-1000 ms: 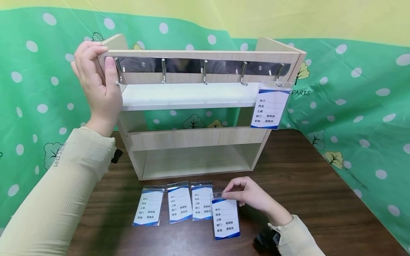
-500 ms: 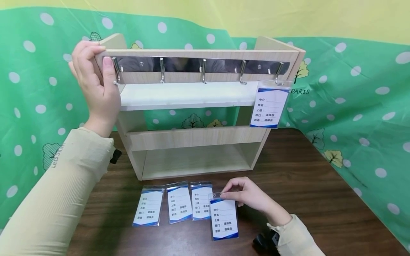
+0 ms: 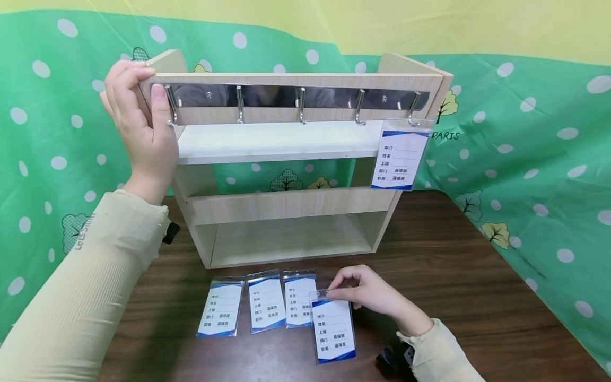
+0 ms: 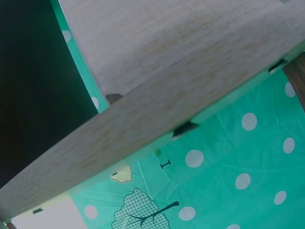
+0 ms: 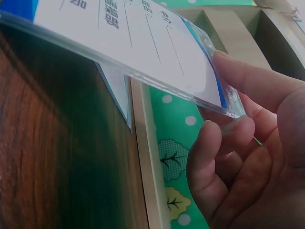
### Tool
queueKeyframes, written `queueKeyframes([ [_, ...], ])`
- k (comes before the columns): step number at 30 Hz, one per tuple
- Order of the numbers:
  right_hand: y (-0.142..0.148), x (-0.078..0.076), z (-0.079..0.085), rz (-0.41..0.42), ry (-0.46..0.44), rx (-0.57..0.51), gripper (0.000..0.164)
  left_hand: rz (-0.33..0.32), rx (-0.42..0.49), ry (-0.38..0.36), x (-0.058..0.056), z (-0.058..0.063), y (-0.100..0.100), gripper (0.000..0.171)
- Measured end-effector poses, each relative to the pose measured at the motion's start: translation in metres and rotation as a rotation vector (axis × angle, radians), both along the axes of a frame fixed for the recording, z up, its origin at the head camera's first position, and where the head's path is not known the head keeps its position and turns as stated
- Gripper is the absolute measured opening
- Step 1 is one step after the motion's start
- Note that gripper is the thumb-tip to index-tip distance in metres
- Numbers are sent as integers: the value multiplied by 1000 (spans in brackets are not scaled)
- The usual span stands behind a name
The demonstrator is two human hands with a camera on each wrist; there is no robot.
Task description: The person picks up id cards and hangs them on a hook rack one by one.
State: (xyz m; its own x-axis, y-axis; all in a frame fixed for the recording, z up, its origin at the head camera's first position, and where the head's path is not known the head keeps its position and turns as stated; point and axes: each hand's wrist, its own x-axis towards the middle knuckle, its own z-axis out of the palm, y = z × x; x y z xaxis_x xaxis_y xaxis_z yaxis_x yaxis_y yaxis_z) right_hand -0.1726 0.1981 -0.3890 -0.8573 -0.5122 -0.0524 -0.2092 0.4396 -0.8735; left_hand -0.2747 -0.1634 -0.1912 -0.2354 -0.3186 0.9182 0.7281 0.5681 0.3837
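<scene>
My left hand (image 3: 144, 127) grips the upper left corner of a pale wooden shelf rack (image 3: 286, 207), thumb on the front and fingers over the side. Low in the head view, my right hand (image 3: 365, 291) pinches the clear top edge of a plastic-sleeved name badge (image 3: 334, 330), white with blue bands. The right wrist view shows the same badge (image 5: 143, 43) between thumb and fingers, lifted off the table. Another badge (image 3: 402, 156) hangs from the rightmost metal hook (image 3: 413, 109). Three badges lie in a row, including the left one (image 3: 221, 309); the held badge overlaps the right one (image 3: 299, 301) in view.
A shiny metal strip (image 3: 272, 96) with several hooks runs across the rack's top front board. A white shelf (image 3: 267, 142) sits below it. The rack stands on a dark wooden table (image 3: 458, 276), before a green dotted cloth (image 3: 515, 132).
The held badge has shifted slightly left and down, still pinched by my right hand. My left hand keeps its grip on the rack; the head view has shifted slightly.
</scene>
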Motion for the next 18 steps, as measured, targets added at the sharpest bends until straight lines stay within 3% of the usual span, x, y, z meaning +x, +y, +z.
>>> queueKeyframes([
  [18,4,-3,3,-131,27,-64,15,6,1,6,0,0,0,23],
])
